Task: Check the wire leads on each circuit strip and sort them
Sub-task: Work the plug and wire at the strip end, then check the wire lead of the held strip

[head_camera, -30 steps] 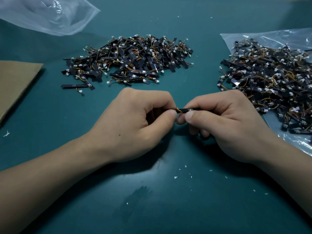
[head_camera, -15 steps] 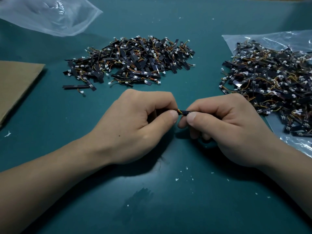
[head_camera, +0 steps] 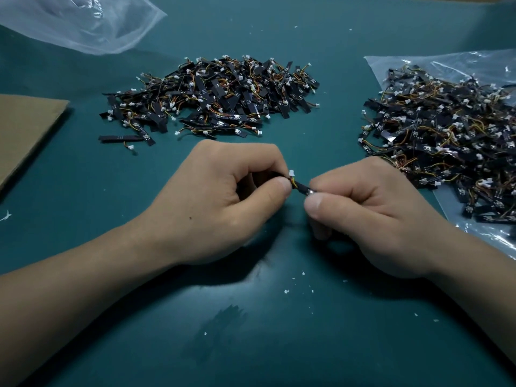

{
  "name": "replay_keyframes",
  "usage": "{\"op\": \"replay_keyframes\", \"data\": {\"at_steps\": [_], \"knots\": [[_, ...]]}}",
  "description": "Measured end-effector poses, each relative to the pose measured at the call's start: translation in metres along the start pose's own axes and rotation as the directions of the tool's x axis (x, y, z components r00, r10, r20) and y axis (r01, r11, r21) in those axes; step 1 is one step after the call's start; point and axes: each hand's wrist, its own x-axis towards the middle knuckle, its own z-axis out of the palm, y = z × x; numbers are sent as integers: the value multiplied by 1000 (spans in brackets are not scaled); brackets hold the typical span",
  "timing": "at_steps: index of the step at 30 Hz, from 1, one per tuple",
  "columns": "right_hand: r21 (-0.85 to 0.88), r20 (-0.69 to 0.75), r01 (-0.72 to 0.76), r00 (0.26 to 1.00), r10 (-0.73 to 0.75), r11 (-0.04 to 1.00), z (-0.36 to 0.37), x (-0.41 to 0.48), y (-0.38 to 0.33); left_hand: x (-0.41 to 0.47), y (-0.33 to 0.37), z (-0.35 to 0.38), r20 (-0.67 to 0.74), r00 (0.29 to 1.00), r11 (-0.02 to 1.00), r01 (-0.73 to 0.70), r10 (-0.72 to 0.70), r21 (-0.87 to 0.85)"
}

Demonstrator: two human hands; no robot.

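Observation:
A small black circuit strip (head_camera: 301,187) with orange and yellow wire leads and a white connector (head_camera: 291,172) is held between my two hands over the green mat. My left hand (head_camera: 223,202) pinches the wire end with thumb and forefinger. My right hand (head_camera: 371,216) pinches the strip's other end, which its fingers hide. A heap of similar black strips (head_camera: 215,99) lies on the mat behind my hands. A second heap (head_camera: 444,129) lies on a clear plastic bag (head_camera: 418,60) at the right.
The green mat (head_camera: 251,331) carries small white flecks in front of my hands. A brown cardboard sheet (head_camera: 25,127) lies at the left edge. A crumpled clear plastic bag (head_camera: 83,20) sits at the back left. One stray strip (head_camera: 120,138) lies left of the near heap.
The white connector now sticks up between my fingertips where it was hidden before. The strip has tilted, its left end higher. Both hands stay in nearly the same place.

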Motion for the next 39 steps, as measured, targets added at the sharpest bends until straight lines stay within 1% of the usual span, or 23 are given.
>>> {"op": "replay_keyframes", "data": {"at_steps": [2, 4, 5, 6, 7, 8, 9, 10, 11, 12, 13, 15, 18, 22, 27, 29, 31, 33, 35, 37, 39], "knots": [[-7, 44, 14, 999, -14, 1000, -1, 0, 1, 0, 0, 1, 3, 1000, 1000, -5, 5, 18], [26, 24, 7, 1000, -8, 1000, 0, 0, 3, -1, 1, 1, -15, 1000, 1000, 13, -13, 17], [57, -6, -2, 1000, 3, 998, 0, 1, 4, -1, 0, 0, -47, 999, 999, 28, -27, 18], [93, -56, -3, 998, 8, 996, 1, 1, 4, -1, -1, 0, -93, 995, 998, 43, -39, 41], [127, -138, 14, 990, 4, 992, 2, 1, 4, 0, -3, 0, -148, 988, 993, 66, -52, 93], [173, -246, 43, 969, 1, 984, 2, 2, 4, 1, -6, 0, -197, 977, 979, 115, -81, 168], [244, -356, 75, 934, 17, 967, 2, 4, 4, 3, -7, 0, -217, 966, 947, 196, -141, 256], [328, -435, 99, 899, 57, 939, 1, 5, 4, 4, -8, 0, -201, 953, 892, 285, -225, 351], [385, -476, 109, 874, 96, 917, 0, 7, 4, 5, -9, 1, -160, 941, 833, 339, -300, 437], [405, -485, 101, 866, 120, 909, 0, 7, 5, 5, -11, 3, -117, 933, 791, 350, -339, 501], [393, -473, 85, 872, 123, 916, 1, 8, 7, 4, -13, 6, -93, 935, 773, 335, -341, 538], [313, -412, 45, 907, 93, 949, 3, 8, 8, 3, -15, 8, -98, 950, 776, 299, -296, 556], [176, -336, -4, 940, 64, 984, 6, 7, 7, 3, -17, 6, -138, 961, 816, 276, -239, 508], [165, -331, -21, 940, 76, 986, 6, 6, 6, 4, -16, 6, -194, 966, 888, 237, -171, 395], [153, -332, -31, 940, 81, 988, 6, 5, 6, 3, -12, 7, -239, 966, 899, 194, -104, 392], [134, -329, -45, 940, 87, 990, 6, 6, 6, 2, -9, 7, -272, 961, 915, 153, -50, 372], [115, -292, -66, 951, 97, 991, 8, 6, 6, 2, -7, 7, -300, 954, 937, 85, 22, 338], [56, -243, -82, 966, 93, 995, 10, 6, 6, 2, -7, 7, -282, 953, 952, -19, 109, 304], [-34, -215, -87, 973, 77, 996, 10, 6, 6, 2, -6, 6, -236, 956, 958, -105, 171, 268], [-83, -236, -85, 970, 64, 993, 10, 6, 6, 3, -4, 6, -212, 960, 961, -129, 183, 245], [-82, -289, -81, 956, 54, 993, 10, 7, 6, 3, 0, 3, -237, 958, 967, -103, 160, 234]]}}
